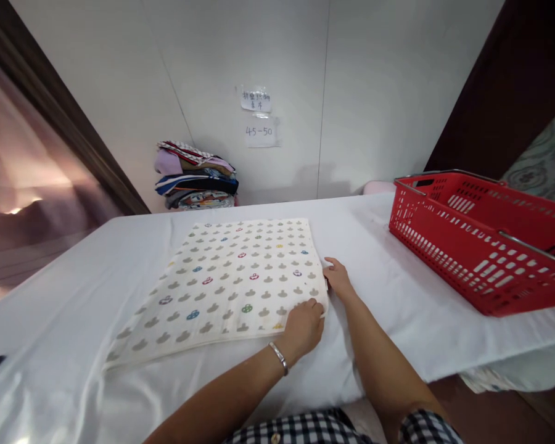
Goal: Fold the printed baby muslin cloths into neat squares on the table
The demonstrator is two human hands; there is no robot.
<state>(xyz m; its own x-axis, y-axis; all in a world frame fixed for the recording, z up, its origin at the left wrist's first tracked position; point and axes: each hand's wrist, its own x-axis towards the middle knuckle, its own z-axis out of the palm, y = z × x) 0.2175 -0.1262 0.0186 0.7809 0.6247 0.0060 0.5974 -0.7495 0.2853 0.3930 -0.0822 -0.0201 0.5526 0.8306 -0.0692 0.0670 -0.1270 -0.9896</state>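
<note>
A cream cloth point(231, 283) printed with small grey and coloured shapes lies folded flat on the white-covered table point(74, 345). My left hand point(303, 327), with a silver bracelet on the wrist, grips the cloth's near right corner, fingers curled over the edge. My right hand point(337, 277) pinches the cloth's right edge a little farther back.
A red plastic basket point(481, 240) with metal handles stands at the right of the table. A stack of folded clothes point(197, 176) sits against the white wall at the back, under two paper notes point(259, 117). The table's front edge runs close to my body.
</note>
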